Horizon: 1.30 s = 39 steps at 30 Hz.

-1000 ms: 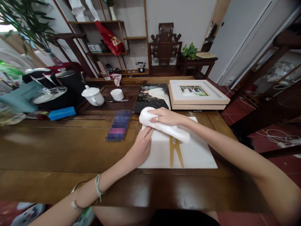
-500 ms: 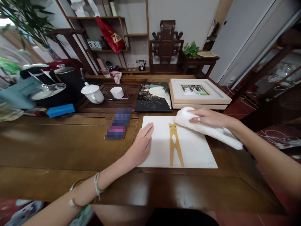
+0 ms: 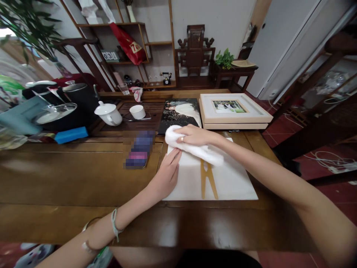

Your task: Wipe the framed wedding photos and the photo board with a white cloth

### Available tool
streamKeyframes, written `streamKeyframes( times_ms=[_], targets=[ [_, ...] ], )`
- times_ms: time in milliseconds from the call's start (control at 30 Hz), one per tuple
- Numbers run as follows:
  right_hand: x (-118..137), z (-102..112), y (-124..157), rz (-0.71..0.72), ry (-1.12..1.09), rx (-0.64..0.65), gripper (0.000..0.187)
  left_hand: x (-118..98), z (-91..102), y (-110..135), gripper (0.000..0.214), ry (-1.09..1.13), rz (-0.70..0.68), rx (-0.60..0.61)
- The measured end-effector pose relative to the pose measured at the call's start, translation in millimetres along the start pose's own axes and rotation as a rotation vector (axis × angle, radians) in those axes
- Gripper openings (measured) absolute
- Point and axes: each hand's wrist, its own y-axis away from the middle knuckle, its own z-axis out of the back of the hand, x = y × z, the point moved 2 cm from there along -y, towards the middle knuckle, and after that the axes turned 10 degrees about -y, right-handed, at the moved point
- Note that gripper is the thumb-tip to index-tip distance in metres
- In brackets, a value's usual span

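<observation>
My left hand (image 3: 168, 173) lies flat, fingers stretched out, on the left edge of a white board (image 3: 231, 182). A folded white cloth (image 3: 208, 153) is under my right hand (image 3: 195, 136), whose fingers grip it against the board's far left corner. The cloth nearly meets my left fingertips. A gold-coloured, two-legged stand piece (image 3: 208, 180) lies on the board, its upper end covered by the cloth. Just beyond my right hand lies a dark picture panel (image 3: 181, 111) showing a white dress.
A light wood picture frame (image 3: 237, 111) rests at the back right. To the left are a blurred-out dark blue item (image 3: 139, 149), a lidded white cup (image 3: 108, 112), a small white bowl (image 3: 137, 111), a blue block (image 3: 71, 134) and a glass-lidded pot (image 3: 57, 115).
My right hand has swept the cloth leftward across the board, from its far right side to the far left corner. My left hand has stayed in place.
</observation>
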Motion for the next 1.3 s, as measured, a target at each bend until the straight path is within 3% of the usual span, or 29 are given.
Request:
streamKeyframes(
  times_ms=[67, 167, 400, 533, 667, 933, 1067, 1300],
  targets=[
    [2, -2, -7, 0.018, -0.005, 0.014, 0.009, 0, 0.1, 0, 0.050, 0.003, -0.013, -0.010],
    [-3, 1, 6, -0.008, -0.002, 0.002, 0.012, 0, 0.0, 0, 0.049, -0.006, 0.000, 0.005],
    [-36, 35, 106, -0.254, 0.022, -0.093, 0.030, -3, 1.4, 0, 0.048, -0.028, 0.044, 0.065],
    [-47, 39, 147, -0.318, 0.099, -0.141, 0.029, -3, 1.5, 0, 0.048, -0.033, 0.041, 0.052],
    [-46, 21, 154, -0.167, 0.265, -0.137, 0.020, -4, 1.9, 0, 0.049, -0.055, 0.057, 0.069],
    [-42, 9, 139, 0.005, 0.342, -0.062, 0.033, -5, 1.7, -1, 0.048, -0.049, 0.069, 0.084],
    [-24, -4, 159, 0.067, 0.309, 0.026, 0.032, -5, 1.7, -1, 0.048, -0.039, 0.065, 0.069],
    [47, -27, 211, 0.112, 0.132, 0.181, 0.045, -6, 2.0, -2, 0.048, -0.041, 0.079, 0.073]
  ],
)
